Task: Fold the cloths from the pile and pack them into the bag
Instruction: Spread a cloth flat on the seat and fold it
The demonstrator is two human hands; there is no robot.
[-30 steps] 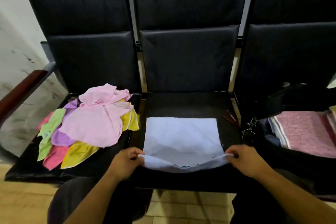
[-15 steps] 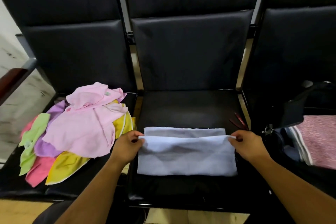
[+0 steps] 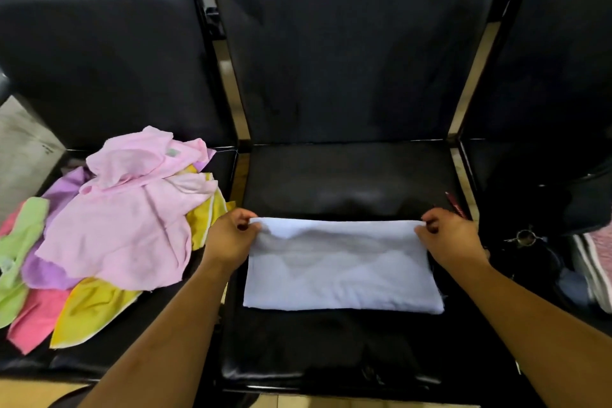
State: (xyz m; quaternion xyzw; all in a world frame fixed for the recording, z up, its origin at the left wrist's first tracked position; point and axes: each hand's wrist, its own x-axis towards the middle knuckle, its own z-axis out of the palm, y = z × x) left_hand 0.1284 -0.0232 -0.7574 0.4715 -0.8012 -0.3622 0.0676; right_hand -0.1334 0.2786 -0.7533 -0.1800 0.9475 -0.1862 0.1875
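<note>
Fold now finished: left hand (image 3: 228, 239) and right hand (image 3: 452, 241) pinch blue cloth (image 3: 341, 278) corners at far edge.

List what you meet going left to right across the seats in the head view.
pile of cloths → left hand → light blue cloth → right hand → bag
</note>
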